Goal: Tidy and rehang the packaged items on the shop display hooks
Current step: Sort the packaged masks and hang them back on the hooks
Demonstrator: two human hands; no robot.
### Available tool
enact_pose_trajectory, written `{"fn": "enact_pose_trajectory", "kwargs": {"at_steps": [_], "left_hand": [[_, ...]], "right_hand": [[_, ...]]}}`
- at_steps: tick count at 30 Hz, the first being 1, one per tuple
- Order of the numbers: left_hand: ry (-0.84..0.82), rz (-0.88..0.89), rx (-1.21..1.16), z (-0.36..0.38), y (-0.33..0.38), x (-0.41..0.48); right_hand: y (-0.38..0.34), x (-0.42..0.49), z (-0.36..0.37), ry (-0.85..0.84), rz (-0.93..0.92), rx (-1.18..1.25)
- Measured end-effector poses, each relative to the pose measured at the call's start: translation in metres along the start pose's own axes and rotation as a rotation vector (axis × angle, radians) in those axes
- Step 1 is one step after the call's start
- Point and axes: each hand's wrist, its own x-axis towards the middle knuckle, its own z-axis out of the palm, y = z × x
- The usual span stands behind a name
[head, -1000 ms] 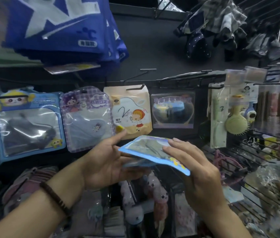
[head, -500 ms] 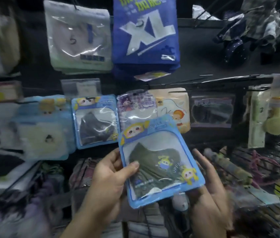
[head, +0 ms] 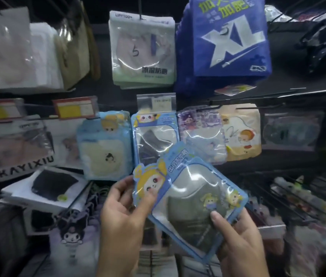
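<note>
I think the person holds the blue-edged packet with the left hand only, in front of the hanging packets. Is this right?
Not quite. Both hands hold the blue-edged packet: the left hand pinches its cartoon-face corner, the right hand grips its lower edge. It is in front of the hanging packets, as the head view shows.

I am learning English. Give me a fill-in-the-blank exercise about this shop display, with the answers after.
The left hand and right hand grip one mask packet with a ____ edge.
The dark blue packet at the top bears the letters ____.
The pale green packet beside it shows the handwritten number ____.
Answers: blue; XL; 5.
</note>
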Motion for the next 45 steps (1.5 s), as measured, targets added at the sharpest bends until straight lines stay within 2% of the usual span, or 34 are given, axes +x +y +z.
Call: {"fn": "enact_pose_trajectory", "kwargs": {"at_steps": [3,6,9,14,21,27,29,31,33,35,39,42,45], "left_hand": [[0.009,-0.019,0.044,-0.011,0.011,0.007],[-0.062,-0.048,0.127,-0.018,0.017,0.007],[-0.12,0.008,0.268,-0.023,0.018,0.007],[-0.022,0.071,0.428,-0.021,0.013,0.008],[0.022,0.09,0.441,-0.016,0.009,0.012],[0.004,0.102,0.448,-0.008,0.014,0.013],[0.01,0.13,0.488,-0.009,0.016,0.021],[0.01,0.184,0.582,-0.013,0.017,0.032],[-0.042,0.254,0.734,-0.014,0.023,0.042],[-0.105,0.322,0.837,-0.011,0.033,0.049],[-0.19,0.414,1.005,0.003,0.056,0.061],[-0.252,0.441,1.067,0.014,0.067,0.073],[-0.245,0.52,1.079,0.022,0.071,0.09]], "right_hand": [[0.002,0.001,-0.004,-0.075,0.045,-0.018],[0.003,-0.001,-0.001,-0.104,0.024,-0.055],[0.007,0.002,-0.001,-0.1,0.009,-0.047],[0.009,-0.005,0.01,-0.044,-0.007,-0.071],[0.016,-0.005,0.009,0.027,-0.081,-0.178],[0.01,-0.008,0.011,0.019,-0.101,-0.155],[0.006,-0.002,0.015,0.098,-0.173,-0.25],[-0.002,0.004,0.017,0.158,-0.357,-0.463],[-0.017,0.012,0.022,0.109,-0.574,-0.796],[-0.033,0.023,0.031,-0.024,-0.759,-0.988],[-0.045,0.053,0.064,-0.31,-0.83,-0.947],[-0.04,0.075,0.078,-0.35,-0.801,-0.879],[-0.033,0.093,0.086,-0.333,-0.757,-0.818]]}}
